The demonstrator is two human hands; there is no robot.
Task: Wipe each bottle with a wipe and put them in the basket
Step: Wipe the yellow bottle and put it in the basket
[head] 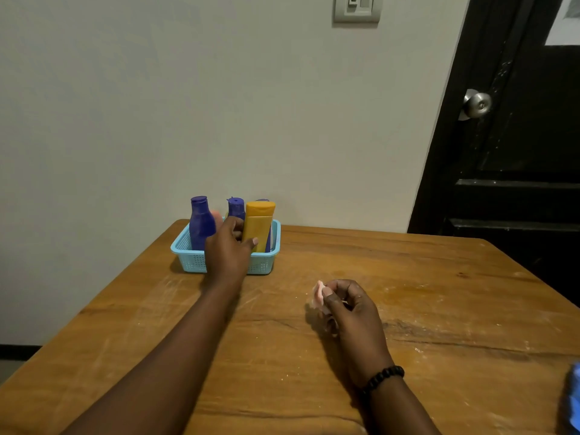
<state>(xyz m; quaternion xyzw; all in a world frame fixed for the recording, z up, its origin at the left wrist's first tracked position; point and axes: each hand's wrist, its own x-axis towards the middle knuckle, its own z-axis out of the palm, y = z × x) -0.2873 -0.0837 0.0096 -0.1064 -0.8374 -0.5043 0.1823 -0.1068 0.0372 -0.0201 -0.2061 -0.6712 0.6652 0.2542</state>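
Left of the frame's center, the basket [263, 265] sits on the table [423, 293] with two blue bottles [201, 221] and a yellow bottle [258, 223] upright inside. The left hand [226, 251] reaches among them; whether its fingers grip anything cannot be told. The right hand [353, 310], lower center, pinches a crumpled wipe [318, 293].

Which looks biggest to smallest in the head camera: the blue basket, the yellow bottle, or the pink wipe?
1. The blue basket, widest of the three.
2. The yellow bottle, standing in the basket.
3. The pink wipe, crumpled in the right hand, smallest though nearer the camera. Part of it may be hidden by the fingers.
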